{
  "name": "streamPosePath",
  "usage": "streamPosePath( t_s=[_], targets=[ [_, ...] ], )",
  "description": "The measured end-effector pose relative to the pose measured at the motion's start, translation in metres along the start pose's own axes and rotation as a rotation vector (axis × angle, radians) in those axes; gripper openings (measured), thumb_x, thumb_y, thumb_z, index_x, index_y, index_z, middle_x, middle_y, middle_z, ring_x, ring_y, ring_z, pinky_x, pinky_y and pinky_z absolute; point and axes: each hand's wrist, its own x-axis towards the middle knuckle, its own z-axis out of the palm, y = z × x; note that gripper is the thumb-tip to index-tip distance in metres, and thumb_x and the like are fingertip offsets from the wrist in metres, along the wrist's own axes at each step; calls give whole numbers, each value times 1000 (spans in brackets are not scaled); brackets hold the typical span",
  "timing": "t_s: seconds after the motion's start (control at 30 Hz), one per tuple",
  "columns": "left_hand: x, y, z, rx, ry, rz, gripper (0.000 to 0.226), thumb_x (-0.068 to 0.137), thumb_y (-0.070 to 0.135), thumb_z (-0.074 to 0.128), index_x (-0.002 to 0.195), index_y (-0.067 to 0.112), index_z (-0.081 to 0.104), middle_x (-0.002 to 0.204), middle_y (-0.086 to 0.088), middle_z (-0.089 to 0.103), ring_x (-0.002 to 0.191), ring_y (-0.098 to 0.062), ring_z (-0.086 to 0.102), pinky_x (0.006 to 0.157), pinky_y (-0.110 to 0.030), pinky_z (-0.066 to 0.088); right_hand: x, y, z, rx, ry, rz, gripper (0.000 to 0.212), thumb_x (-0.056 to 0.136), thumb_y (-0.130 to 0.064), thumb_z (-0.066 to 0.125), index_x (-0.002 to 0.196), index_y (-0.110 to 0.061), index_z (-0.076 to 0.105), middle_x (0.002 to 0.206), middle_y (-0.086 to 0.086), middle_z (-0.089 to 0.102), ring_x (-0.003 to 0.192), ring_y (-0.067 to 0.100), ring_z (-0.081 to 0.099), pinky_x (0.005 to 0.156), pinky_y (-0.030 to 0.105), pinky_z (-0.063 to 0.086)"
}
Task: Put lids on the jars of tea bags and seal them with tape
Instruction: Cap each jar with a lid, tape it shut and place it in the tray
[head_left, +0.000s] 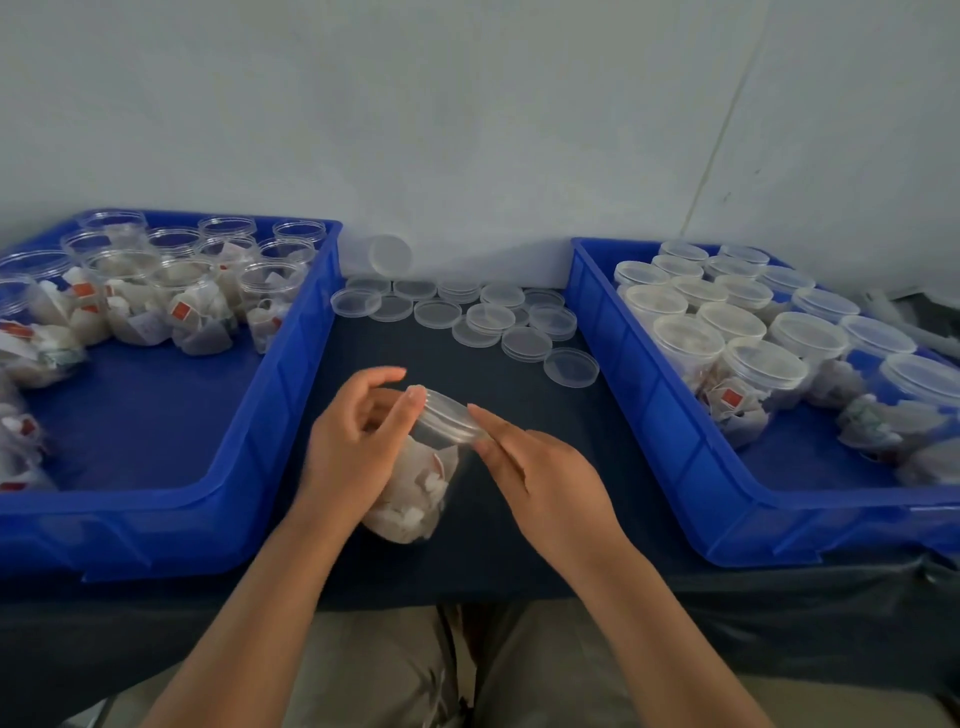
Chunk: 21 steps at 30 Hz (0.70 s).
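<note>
Blue left bin (130, 530) and blue right bin (810, 530) sit on dark tablecloth (415, 356)

Both hands bare: left hand (358, 447), right hand (545, 483). Forearms (270, 597) are bare too, uncovered as far down as the frame shows. Fingers (384, 373) are slim. Nails (415, 391) are short and plain where visible, though motion blur hides finer detail. At the bottom of the frame are trousers (384, 670) in light khaki/beige woven cloth, matte, covering both thighs. The fabric is creased all over, with the heaviest wrinkles bunched on the left leg's inner side. A dark fold line runs down the middle where the two legs meet. Can't make out pockets or stitching at this resolution.
</note>
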Motion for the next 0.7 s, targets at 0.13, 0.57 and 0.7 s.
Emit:
streamPosePath(
  t_s=[0.13,0.57,0.7],
  targets=[
    [-19,15,20,199,-54,-17,101,69,106,27,150,45,29,118,29,50,103,7,56,80,-25,44,-2,-10,-2,-74,17,3,54,105,-58,23,155,-48,39,84,-14,54,72,4,53,62,23,42],
    [6,4,9,101,-114,-27,86,51,93,70,125,54,47,107,28,61,100,14,58,72,-16,45,4,-2,-14,249,-239,106,24,104,-62,44,118,-45,36,89,-4,68,74,12,67,67,40,61],
    [14,1,-5,-99,-213,-46,71,69,83,70,128,44,59,112,24,69,103,2,67,73,-13,52,12,-7,-17,215,-251,31,9,107,-55,44,115,-52,48,88,-8,65,82,4,63,67,30,56]
  ],
)
